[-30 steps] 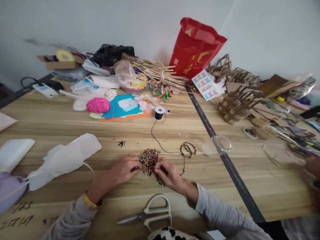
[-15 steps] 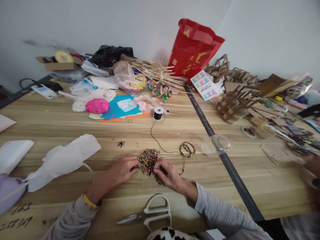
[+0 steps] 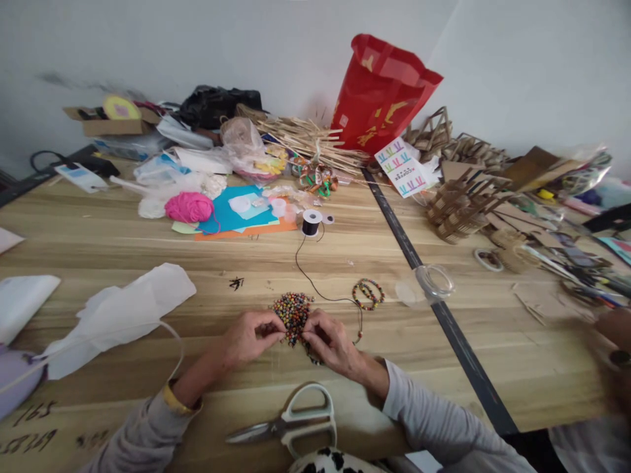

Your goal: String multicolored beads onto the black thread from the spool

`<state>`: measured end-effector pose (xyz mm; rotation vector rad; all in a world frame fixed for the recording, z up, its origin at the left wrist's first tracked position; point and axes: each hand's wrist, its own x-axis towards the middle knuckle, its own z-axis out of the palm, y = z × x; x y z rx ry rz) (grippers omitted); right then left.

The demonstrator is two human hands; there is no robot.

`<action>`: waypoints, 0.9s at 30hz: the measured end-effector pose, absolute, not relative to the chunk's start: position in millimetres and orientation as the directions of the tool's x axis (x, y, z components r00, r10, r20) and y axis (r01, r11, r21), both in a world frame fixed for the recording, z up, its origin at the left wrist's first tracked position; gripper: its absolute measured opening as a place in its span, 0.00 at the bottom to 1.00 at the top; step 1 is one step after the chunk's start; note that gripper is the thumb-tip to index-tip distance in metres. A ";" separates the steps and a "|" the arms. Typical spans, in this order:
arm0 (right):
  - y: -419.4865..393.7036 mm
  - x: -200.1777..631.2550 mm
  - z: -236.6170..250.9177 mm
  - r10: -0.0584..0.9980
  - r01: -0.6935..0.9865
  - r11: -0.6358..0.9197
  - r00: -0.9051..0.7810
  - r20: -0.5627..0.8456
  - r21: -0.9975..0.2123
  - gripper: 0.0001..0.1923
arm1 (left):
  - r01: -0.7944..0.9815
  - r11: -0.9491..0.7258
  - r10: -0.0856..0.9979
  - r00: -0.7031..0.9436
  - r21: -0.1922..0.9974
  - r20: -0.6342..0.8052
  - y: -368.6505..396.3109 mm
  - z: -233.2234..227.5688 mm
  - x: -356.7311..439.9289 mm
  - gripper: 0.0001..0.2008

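Small multicoloured beads (image 3: pixel 292 309) lie heaped on the wooden table between my two hands. My left hand (image 3: pixel 251 338) is closed in a pinch over the left side of the heap; whatever its fingertips hold is too small to make out. On the right side, my right hand (image 3: pixel 332 341) pinches the thin black cord, whose end is hidden by the fingers. The black cord (image 3: pixel 318 292) comes from a spool (image 3: pixel 311 223) and loops round to the right hand, with a few beads strung on it. Two beaded bracelets (image 3: pixel 368 293) lie overlapping at the right.
White-handled scissors (image 3: pixel 308 420) lie close to me. Behind are pink yarn (image 3: pixel 190 207), coloured paper (image 3: pixel 236 213) and a red bag (image 3: pixel 384 92). A clear coil (image 3: pixel 436 281) rests on the dark strip. Another person's hand (image 3: pixel 614 328) shows at the right edge.
My left hand has moved right, from the heap's left edge towards my right hand, and its fingertips have come together. My right hand stays almost in place.
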<state>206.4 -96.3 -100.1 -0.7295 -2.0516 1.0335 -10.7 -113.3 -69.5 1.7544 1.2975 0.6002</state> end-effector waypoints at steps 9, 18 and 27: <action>-99.1 205.2 -88.7 0.686 0.155 0.600 -0.604 0.405 -0.785 0.07 | 0.192 0.170 0.916 0.331 0.966 -0.227 -118.4 -86.6 3.7 0.10; -99.7 205.8 -95.0 0.640 0.164 0.657 -0.638 0.429 -0.736 0.05 | 0.105 0.201 0.910 0.348 0.974 -0.226 -117.6 -93.0 2.0 0.10; -99.6 205.2 -94.5 0.649 0.174 0.645 -0.639 0.413 -0.744 0.04 | 0.133 0.219 0.910 0.331 0.967 -0.251 -116.7 -88.3 2.1 0.10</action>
